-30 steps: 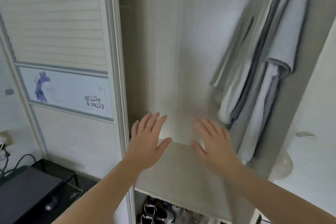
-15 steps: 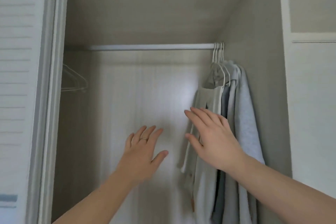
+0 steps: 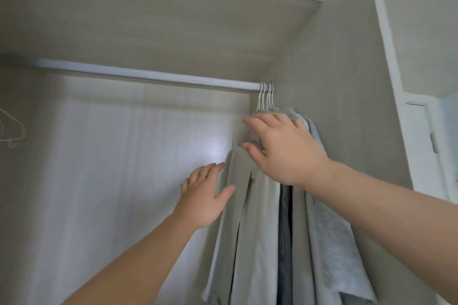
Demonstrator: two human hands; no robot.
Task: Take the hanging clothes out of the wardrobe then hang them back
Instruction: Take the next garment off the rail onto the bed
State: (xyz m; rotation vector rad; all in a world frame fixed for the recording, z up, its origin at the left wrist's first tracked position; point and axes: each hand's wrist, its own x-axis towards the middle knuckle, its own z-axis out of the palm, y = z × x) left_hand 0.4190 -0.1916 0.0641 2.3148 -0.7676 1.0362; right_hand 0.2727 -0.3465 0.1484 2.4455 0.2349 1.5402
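Both hands are spread and grip nothing: the right hand lies flat-fingered over the shoulders of the hanging clothes, just below the hanger hooks. The left hand reaches in lower down with straight fingers at the front edge of the nearest grey garment; whether it touches the cloth I cannot tell. All the clothes hang bunched at the right end of the rail, against the side wall of the wardrobe, with every visible hook over the rail. One bare hanger hangs well apart at the far left. By my reading the task is at its very start: nothing has been lifted off, so taking the garments out and hanging them all back is yet to do.
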